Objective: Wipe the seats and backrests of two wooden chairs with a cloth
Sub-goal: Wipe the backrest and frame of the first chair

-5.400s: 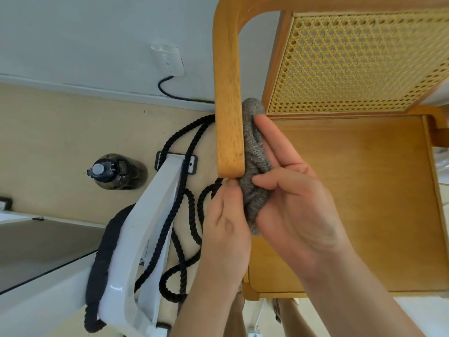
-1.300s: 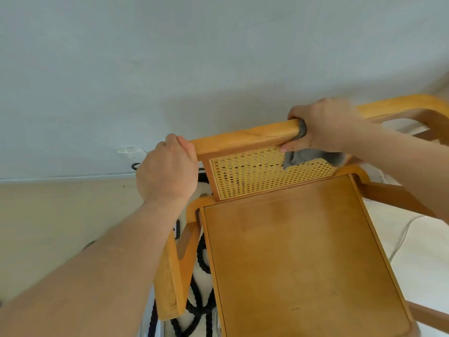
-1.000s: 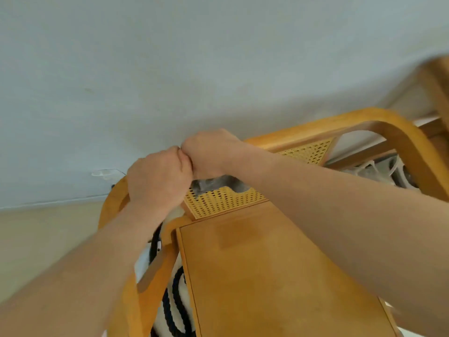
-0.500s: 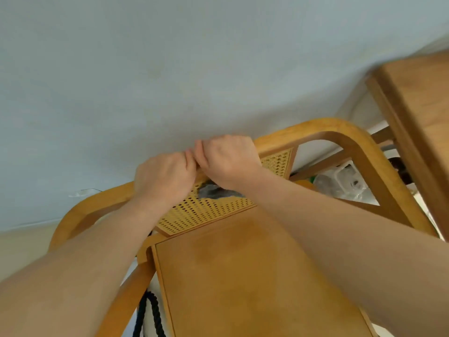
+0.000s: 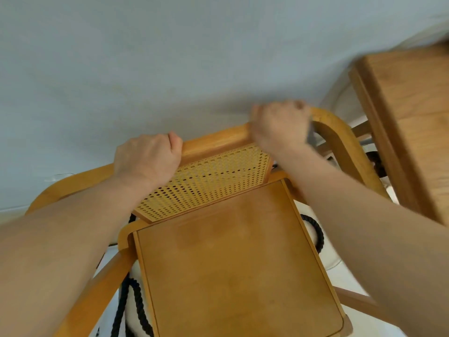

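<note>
The left hand (image 5: 148,158) curls round the top rail (image 5: 216,142) as an anchor. The right hand (image 5: 279,128) — blurred — seems to clutch the cloth (image 5: 309,132) at the right bend; hug the curve firmly.

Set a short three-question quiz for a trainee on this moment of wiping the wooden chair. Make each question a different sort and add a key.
1. True or false: the left hand grips the top rail of the chair.
2. Choose one: the right hand, closed over the cloth, is A) on the rail near its right-hand bend; B) flat on the seat; C) hanging free in the air.
3. Fill the gap: the black coil on the floor is a thick ____.
Key: 1 true; 2 A; 3 rope.
</note>
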`<state>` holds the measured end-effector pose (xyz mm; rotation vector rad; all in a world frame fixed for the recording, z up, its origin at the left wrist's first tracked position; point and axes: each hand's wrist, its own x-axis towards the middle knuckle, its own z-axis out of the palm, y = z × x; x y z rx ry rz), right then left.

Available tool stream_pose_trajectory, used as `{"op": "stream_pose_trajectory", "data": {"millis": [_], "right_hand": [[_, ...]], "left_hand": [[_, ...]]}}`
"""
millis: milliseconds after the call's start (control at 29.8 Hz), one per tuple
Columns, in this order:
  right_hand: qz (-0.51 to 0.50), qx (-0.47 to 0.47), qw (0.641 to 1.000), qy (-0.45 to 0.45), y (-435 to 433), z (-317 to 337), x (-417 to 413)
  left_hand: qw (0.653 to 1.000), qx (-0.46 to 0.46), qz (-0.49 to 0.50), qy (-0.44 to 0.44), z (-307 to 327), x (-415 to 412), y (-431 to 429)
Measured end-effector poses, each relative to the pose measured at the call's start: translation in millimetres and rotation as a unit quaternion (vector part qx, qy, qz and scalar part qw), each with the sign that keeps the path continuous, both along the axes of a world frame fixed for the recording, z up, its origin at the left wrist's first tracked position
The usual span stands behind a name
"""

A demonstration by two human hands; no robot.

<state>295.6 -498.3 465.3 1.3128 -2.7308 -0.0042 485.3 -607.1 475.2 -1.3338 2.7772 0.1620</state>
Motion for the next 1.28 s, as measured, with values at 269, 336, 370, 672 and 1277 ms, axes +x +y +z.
{"op": "stream_pose_trajectory", "data": {"millis": [269,336,370,672,1277], "right_hand": [[0.169,-0.065,0.982,-0.054,-13,-12,53],[0.124,-0.075,0.989,-0.019,6,-11,11],[0.096,-0.068,0.993,-0.016,15,-8,-7],[-0.123,-0.035,0.990,-0.066,65,0,-44],[-0.247,0.006,0.969,0.001,129,-14,11]], "left_hand": [[0.997,0.054,0.013,-0.054,6,-2,-3],[0.994,0.086,0.019,-0.065,6,-1,-6],[0.992,0.103,0.017,-0.067,7,0,-10],[0.989,0.037,-0.141,0.015,5,-87,42],[0.983,-0.062,-0.161,0.060,-10,-89,44]]}}
